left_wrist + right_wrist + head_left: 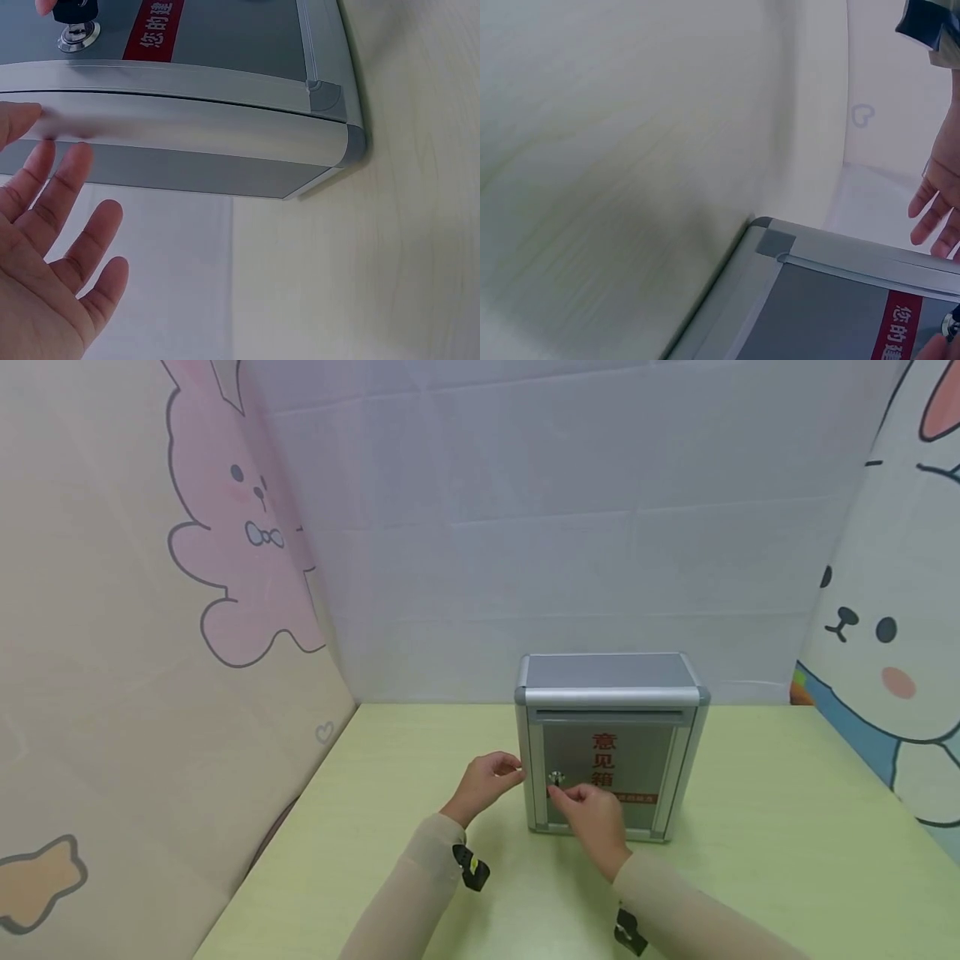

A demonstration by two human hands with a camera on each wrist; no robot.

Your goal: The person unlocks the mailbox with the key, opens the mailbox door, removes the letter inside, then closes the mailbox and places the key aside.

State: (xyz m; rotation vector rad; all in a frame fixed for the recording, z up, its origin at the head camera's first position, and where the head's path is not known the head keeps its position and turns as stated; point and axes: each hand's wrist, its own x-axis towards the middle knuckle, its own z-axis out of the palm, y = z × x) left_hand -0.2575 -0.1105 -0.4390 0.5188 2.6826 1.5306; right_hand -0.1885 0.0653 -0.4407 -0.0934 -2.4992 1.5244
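Observation:
A grey metal suggestion box (607,768) with silver edges and red lettering stands upright on the table. A round chrome lock (79,36) sits in its front panel near the left edge. My right hand (596,822) pinches the black head of a key (75,10) at this lock; in the right wrist view only its fingertips show at the lower right corner. At the box's left side is my left hand (483,783), fingers loosely spread and fingertips at the silver edge. Whether they press on it I cannot tell. The key's blade is hidden.
The pale yellow-green table (780,827) extends on both sides of the box. Behind it hangs a white cloth wall (570,543). Cloth with printed cartoon rabbits borders the table left and right. Each wrist carries a black strap mount (471,867).

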